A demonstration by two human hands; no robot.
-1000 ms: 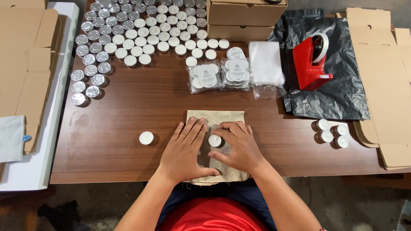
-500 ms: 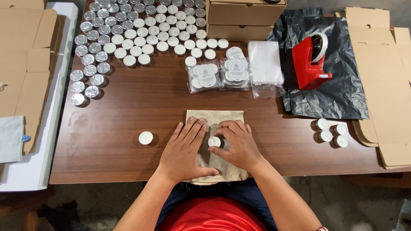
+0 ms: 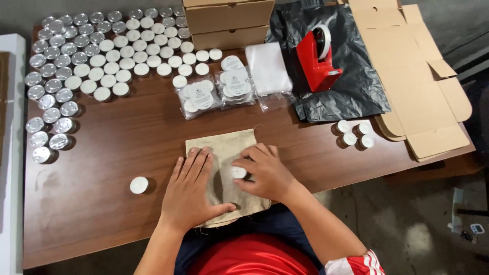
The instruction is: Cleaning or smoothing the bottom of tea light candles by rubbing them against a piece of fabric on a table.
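Observation:
A beige cloth pouch (image 3: 226, 147) lies flat at the near edge of the brown wooden table (image 3: 127, 137). My left hand (image 3: 193, 191) rests palm down on the pouch's left side with fingers spread. My right hand (image 3: 265, 170) holds a small white tealight candle (image 3: 238, 172) between thumb and fingers on top of the pouch. One loose tealight (image 3: 138, 185) sits on the table to the left of my left hand.
Several tealights (image 3: 102, 56) cover the far left of the table. Clear bags of tealights (image 3: 216, 91) lie ahead, behind them cardboard boxes (image 3: 229, 20). A red tape dispenser (image 3: 317, 58) stands on black plastic. Flat cardboard (image 3: 417, 86) and a small tealight cluster (image 3: 354, 134) sit right.
Both hands stay on the pouch; my right hand's fingers have shifted slightly around the tealight. The camera view has tilted a little.

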